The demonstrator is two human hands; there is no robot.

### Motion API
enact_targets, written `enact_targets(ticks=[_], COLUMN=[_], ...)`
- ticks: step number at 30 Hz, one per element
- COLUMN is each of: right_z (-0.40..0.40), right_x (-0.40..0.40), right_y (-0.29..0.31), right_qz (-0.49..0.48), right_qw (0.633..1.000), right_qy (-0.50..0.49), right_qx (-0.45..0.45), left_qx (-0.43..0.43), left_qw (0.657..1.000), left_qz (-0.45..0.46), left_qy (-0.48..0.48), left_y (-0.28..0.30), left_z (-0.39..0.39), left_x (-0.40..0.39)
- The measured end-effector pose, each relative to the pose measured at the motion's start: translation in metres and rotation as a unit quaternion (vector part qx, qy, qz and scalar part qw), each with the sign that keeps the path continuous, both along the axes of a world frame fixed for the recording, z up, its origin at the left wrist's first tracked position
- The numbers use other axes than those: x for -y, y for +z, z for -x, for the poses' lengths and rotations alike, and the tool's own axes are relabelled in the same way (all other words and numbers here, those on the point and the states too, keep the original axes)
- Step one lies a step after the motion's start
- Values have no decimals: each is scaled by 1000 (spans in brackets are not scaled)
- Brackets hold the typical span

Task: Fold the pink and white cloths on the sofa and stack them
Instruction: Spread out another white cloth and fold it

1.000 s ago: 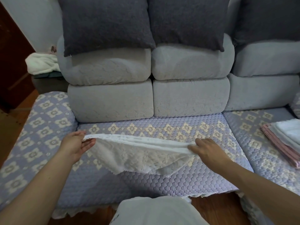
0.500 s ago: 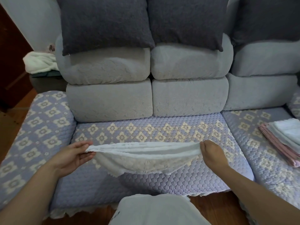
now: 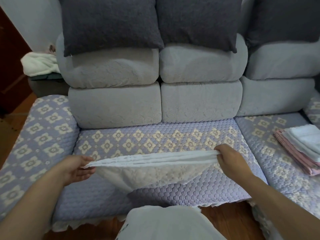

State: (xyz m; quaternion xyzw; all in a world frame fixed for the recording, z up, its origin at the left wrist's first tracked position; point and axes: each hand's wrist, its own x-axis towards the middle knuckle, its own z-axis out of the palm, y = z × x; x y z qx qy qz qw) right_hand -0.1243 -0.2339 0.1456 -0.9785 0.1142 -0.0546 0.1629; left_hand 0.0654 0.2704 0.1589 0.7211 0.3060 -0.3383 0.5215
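Note:
A white lace-textured cloth (image 3: pixel 152 168) hangs stretched between my hands, just above the middle sofa seat (image 3: pixel 155 135). My left hand (image 3: pixel 76 168) pinches its left end, palm turned up. My right hand (image 3: pixel 230 161) grips the right end with curled fingers. The cloth's upper edge is gathered in layers and its lower part sags down to a point. On the right seat lies a stack of folded cloths (image 3: pixel 301 149), pink ones at the bottom and white ones on top.
Grey back cushions (image 3: pixel 114 104) and dark throw pillows (image 3: pixel 110 23) line the sofa's back. The quilted armrest (image 3: pixel 39 135) bounds the left side. A white towel (image 3: pixel 39 64) lies on a side table beyond it. Wooden floor shows in front.
Both hands have lowered slightly and moved apart, pulling the cloth's top edge taut. The hanging part now sags lower toward the seat.

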Motion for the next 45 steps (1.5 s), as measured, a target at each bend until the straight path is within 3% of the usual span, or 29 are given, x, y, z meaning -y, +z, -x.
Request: enact_targets(ticks=[4, 7, 9, 11, 14, 16, 19, 22, 26, 29, 33, 37, 40, 41, 42, 43, 44, 45], right_z=[-10, -11, -9, -8, -11, -9, 5, 23, 35, 28, 18, 24, 30, 33, 34, 35, 34, 37], right_x=[6, 25, 40, 50, 62, 69, 86, 116, 168, 213, 285, 343, 361, 363, 363, 358, 345, 332], right_y=[40, 62, 68, 68, 61, 57, 45, 31, 11, 8, 41, 113, 163, 170, 174, 173, 167, 155], right_qz=[-101, -290, -346, -287, -57, 60, 125, 142, 122, 87, 12, -71, -255, -247, -208, -124, -74, -46], right_qw=[991, 949, 924, 938, 969, 964, 948, 954, 973, 979, 963, 926, 829, 813, 822, 868, 911, 918], right_qy=[-70, -121, -121, -103, -11, 66, 138, 134, 42, -68, -239, -369, -438, -444, -445, -430, -401, -382], right_qx=[46, -33, -105, -167, -240, -249, -257, -228, -194, -173, -127, 45, 238, 285, 288, 216, 61, -94], left_qx=[-26, -36, -49, -65, -70, -61, -55, -62, -68, -24, 74, 154, 195, 205, 210, 200, 176, 155], left_qw=[994, 992, 989, 980, 959, 951, 935, 926, 947, 970, 974, 960, 927, 930, 940, 936, 912, 890], left_qz=[-4, 5, -7, -24, -64, -93, -139, -143, -61, 0, 72, 190, 313, 292, 216, 103, -7, -81], left_qy=[-108, -125, -142, -189, -267, -289, -323, -344, -309, -242, -203, -135, -66, -91, -160, -270, -370, -422], left_y=[30, 41, 45, 48, 50, 48, 45, 44, 42, 39, 55, 97, 137, 143, 146, 142, 134, 126], left_z=[-19, -42, -56, -67, -80, -89, -99, -106, -113, -120, -133, -153, -162, -165, -163, -161, -157, -152], left_x=[-4, -3, 4, 18, 51, 76, 111, 143, 201, 268, 377, 481, 535, 545, 550, 550, 544, 538])
